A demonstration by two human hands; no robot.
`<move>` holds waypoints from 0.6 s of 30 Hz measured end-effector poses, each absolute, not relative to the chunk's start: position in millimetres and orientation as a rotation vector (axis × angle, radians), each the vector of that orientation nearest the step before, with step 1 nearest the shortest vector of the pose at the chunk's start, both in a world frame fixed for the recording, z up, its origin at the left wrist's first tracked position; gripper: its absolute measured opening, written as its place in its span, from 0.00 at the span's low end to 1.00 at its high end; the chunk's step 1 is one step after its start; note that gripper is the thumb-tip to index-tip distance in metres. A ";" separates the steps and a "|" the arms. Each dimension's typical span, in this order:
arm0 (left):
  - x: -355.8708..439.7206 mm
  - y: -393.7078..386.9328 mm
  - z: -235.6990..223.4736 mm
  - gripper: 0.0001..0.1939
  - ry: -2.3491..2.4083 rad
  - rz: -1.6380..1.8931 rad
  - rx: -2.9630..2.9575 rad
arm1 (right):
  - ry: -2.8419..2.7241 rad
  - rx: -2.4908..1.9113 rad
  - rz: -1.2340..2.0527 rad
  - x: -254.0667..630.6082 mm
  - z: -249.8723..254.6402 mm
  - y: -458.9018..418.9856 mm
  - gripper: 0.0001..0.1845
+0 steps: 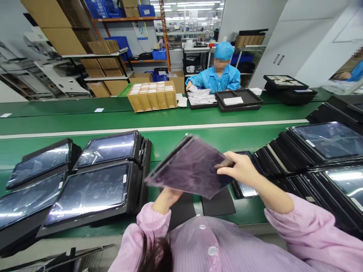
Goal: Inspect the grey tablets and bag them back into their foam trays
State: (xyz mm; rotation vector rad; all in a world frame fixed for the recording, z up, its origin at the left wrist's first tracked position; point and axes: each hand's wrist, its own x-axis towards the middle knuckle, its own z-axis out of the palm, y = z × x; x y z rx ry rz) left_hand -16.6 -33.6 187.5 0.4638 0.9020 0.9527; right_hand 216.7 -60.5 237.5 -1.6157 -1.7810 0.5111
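In the head view, a flat, four-cornered screen panel (193,166) is at the centre of the clock face, tilted above the green, smooth worktop (70,122). Its face is dark purplish and glossy, with wrinkles like those of thin clear film; a dark edge shows along its upper left side, and motion blurs the outline. No writing can be read on it.

The right hand (239,166) has its grip closed on the panel's 3 o'clock corner. The left hand (170,194) is at its lower edge, toward 7 o'clock — the fingers are hidden beneath, so whether that grip is open or closed cannot be told.

At 6 o'clock lie matt black flat pads (218,202). Stacks of glossy tablet screens (103,149) in black trays stand at 8 to 9 o'clock, with more screens (330,139) at 3 to 4; their small white labels are too small to read. At 11 o'clock is a divided cardboard box (153,102) of white-topped items; near 1 o'clock, a person in blue (222,77) touches white packets (201,97) beside black trays (236,100).
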 end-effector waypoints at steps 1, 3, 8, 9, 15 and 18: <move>-17.1 -37.5 191.8 0.28 0.850 0.963 0.484 | -1.615 -1.680 0.641 210.3 233.0 -63.1 0.17; -17.3 -49.0 201.8 0.30 0.786 0.988 0.541 | -1.377 -1.667 0.844 197.4 227.0 -68.4 0.18; -17.5 -78.5 220.5 0.21 0.970 1.045 0.459 | -1.446 -1.535 0.772 194.7 227.5 -77.1 0.17; -17.0 -82.0 221.6 0.20 0.996 1.050 0.417 | -1.517 -1.576 0.665 199.4 228.4 -77.0 0.16; -11.7 -85.5 219.2 0.19 1.015 1.043 0.406 | -1.919 -1.595 0.151 192.4 233.2 -81.2 0.24; -9.1 -85.1 216.6 0.18 1.024 1.038 0.439 | -2.285 -1.070 0.491 148.9 233.7 -101.1 0.22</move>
